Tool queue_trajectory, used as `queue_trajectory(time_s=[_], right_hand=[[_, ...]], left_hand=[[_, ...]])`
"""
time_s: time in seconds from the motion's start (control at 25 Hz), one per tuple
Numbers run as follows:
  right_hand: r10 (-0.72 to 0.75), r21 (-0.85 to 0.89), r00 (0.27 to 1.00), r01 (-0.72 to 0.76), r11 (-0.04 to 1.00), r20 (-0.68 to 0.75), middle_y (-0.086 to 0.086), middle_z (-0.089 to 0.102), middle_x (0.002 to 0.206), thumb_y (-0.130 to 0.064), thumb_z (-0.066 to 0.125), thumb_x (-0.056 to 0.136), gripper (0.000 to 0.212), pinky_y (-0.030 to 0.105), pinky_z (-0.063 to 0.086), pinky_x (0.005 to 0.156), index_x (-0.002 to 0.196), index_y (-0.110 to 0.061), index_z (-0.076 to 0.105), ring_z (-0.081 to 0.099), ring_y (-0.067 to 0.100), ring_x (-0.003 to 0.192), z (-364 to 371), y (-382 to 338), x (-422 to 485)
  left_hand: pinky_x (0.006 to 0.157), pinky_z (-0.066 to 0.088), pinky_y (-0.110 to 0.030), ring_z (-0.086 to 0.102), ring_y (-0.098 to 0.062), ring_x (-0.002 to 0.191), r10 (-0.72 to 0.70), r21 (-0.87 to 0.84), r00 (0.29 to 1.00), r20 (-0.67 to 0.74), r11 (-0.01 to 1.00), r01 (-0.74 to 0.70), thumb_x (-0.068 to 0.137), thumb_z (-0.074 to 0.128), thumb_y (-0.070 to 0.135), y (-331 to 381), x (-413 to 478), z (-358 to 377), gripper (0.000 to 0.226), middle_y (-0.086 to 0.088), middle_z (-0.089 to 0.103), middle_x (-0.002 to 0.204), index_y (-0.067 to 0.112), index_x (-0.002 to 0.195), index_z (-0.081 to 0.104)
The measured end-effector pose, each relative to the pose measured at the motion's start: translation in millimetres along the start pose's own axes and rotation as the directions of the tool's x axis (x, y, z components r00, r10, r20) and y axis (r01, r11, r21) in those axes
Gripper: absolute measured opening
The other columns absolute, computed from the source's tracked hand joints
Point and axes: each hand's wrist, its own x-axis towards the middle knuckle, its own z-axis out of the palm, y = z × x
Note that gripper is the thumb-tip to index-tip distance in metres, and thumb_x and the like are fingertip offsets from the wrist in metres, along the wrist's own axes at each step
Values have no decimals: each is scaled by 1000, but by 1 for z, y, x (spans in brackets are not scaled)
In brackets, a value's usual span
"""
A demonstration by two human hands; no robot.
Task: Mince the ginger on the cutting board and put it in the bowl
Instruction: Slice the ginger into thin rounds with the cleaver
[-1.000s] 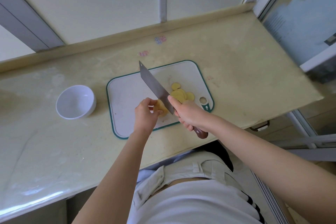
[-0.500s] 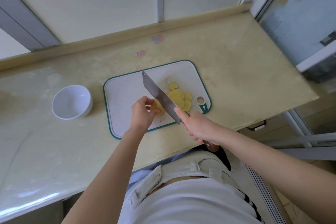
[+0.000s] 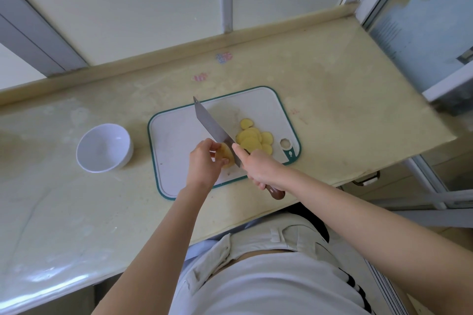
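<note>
The ginger (image 3: 225, 158), an uncut yellow chunk, sits on the near middle of the board (image 3: 176, 140), with the left hand (image 3: 203, 164) on it from the near-left side. That hand's fingers are curled, and thumb and fingertips pinch the chunk. Against the chunk's right face stands the knife (image 3: 212, 123), a broad cleaver whose blade runs from the chunk away and to the left, edge down on or just above the board; which of the two I cannot tell. The right hand (image 3: 261, 169) grips the knife with fingers wrapped round its brown handle (image 3: 277, 193) and the forefinger laid forward along the top of the blade. Just right of the blade lie the slices (image 3: 252, 139), a small overlapping heap of round pieces, with one more lying a little farther off. The board is white with a green rim and rests on a pale yellow counter (image 3: 332, 110). A white bowl (image 3: 105, 147) stands on the counter just left of the board, apart from it.
</note>
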Motion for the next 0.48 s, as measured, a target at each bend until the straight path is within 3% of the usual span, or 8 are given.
queue_trajectory(time_s=[0.48], right_hand=[[-43,99,997,36,994,67,-2,30,51,-67,27,95,60,22,26,39,64,-17,35,26,13,41,0,8,-1]], left_hand=[[74,44,-22,58,-17,87,-11,-7,1000,-19,1000,11,77,73,4,0,0,0,26,-7,63,102,9,99,59]])
